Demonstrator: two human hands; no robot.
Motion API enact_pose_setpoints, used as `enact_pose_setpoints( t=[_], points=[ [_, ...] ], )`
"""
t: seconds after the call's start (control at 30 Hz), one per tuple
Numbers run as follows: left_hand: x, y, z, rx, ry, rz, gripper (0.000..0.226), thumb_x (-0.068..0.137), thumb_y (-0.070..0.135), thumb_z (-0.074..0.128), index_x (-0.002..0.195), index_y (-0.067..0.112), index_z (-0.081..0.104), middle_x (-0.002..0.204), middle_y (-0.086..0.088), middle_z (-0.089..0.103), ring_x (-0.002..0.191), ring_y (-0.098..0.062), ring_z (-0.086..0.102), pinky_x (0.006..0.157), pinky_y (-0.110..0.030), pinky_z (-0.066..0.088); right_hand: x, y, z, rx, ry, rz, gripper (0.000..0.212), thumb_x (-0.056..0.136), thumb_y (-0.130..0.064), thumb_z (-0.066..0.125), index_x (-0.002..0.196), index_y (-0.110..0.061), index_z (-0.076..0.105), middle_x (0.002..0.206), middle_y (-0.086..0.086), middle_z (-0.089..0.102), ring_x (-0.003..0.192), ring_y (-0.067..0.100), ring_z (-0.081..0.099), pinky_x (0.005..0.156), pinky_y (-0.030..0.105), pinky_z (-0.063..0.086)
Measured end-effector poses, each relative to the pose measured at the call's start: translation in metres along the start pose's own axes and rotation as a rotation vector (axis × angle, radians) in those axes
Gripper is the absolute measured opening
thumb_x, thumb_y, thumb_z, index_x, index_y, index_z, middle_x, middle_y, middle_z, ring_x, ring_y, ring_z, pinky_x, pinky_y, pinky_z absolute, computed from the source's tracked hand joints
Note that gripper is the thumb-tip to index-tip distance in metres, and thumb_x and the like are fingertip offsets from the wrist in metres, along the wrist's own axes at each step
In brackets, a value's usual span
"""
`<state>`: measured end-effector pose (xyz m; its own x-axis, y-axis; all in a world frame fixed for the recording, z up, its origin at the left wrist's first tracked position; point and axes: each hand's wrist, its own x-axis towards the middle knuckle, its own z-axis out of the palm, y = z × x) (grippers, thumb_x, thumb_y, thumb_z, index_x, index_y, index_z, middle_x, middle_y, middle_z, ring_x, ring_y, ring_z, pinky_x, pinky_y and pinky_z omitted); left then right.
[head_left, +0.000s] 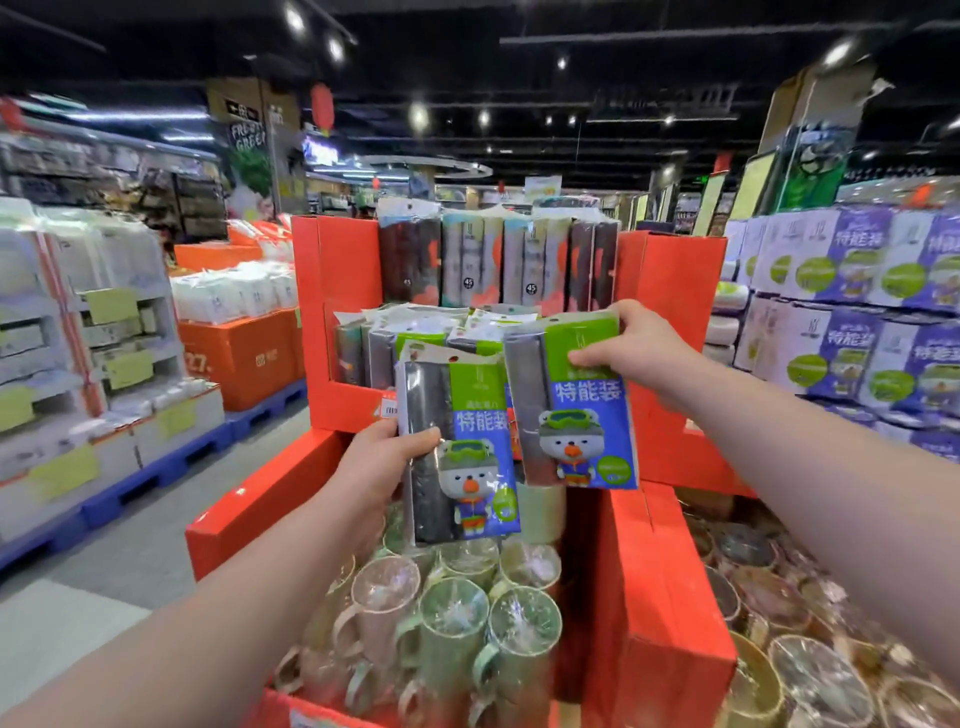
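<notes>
Though close, wrapped mugs (454, 608) below packs (576, 410).

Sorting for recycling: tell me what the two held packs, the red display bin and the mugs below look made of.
Left pack and right pack: glossy plastic film, shown by glare streaks. Red display bin: matte cardboard, with folded edges and creases. Mugs: pastel, maybe plastic or ceramic, under crinkly clear wrap.

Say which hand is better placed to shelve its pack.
Right, likely: the right hand holds the right pack by its top beside the shelf row; the left hand holds the left pack lower.
</notes>
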<state>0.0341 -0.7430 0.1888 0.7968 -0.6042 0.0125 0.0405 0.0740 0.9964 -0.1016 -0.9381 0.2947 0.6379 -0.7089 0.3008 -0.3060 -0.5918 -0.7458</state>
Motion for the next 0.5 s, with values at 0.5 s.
enact_pose_setpoints(
  t=[0.5],
  points=[
    [0.106, 0.054, -0.013, -0.051, -0.102, 0.132, 0.012, 0.091, 0.01, 0.058, 0.1, 0.01, 0.065, 0.07, 0.0, 0.071, 0.061, -0.016, 0.064, 0.057, -0.025, 0.047, 0.119, -0.055, -0.016, -0.769, 0.034, 0.013, 0.063, 0.079, -0.028, 0.077, 0.133, -0.005, 0.052, 0.128, 0.015, 0.058, 0.116, 0.031, 0.057, 0.094, 0.036, 0.049]
  ],
)
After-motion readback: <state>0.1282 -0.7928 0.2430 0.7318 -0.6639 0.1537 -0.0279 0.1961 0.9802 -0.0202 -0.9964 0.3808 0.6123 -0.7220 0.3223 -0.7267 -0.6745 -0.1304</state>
